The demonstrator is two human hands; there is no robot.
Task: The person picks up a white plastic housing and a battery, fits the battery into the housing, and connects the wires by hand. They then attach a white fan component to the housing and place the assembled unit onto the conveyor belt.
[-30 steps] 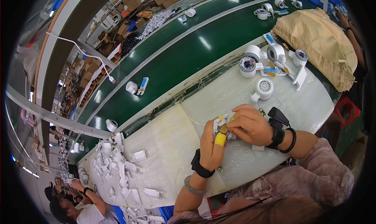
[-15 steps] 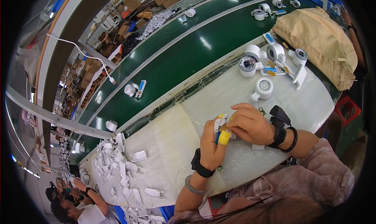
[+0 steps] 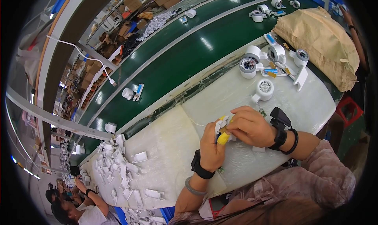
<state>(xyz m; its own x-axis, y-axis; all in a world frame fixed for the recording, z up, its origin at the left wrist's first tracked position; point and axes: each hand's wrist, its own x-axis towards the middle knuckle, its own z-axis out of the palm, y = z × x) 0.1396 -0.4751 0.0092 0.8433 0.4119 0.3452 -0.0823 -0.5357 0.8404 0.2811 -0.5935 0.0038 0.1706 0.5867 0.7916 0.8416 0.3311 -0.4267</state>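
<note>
My left hand [image 3: 212, 148], with yellow covers on its thumb and a fingertip, is closed around a small white plastic part [image 3: 219, 126]. A bit of blue shows between the palm and this part. The fingers of my right hand [image 3: 250, 126] press together at the same part, close to the left thumb; their tips are partly hidden. Just beyond the hands lies a white handheld fan [image 3: 264, 89] with a round grille. From it a thin wire runs to a small green circuit board [image 3: 262, 112] beside the right hand.
Opened fan units [image 3: 249, 67] with blue batteries lie at the table's far right, beside a brown paper sack [image 3: 319, 44]. White plastic pieces [image 3: 124, 170] are heaped on the left. Behind runs a green conveyor belt [image 3: 177, 63] carrying more fans. Another person [image 3: 84, 207] sits at lower left.
My left thumb has turned and bent in toward the white part. The right hand has shifted only slightly. Fans on the conveyor have moved a little leftward.
</note>
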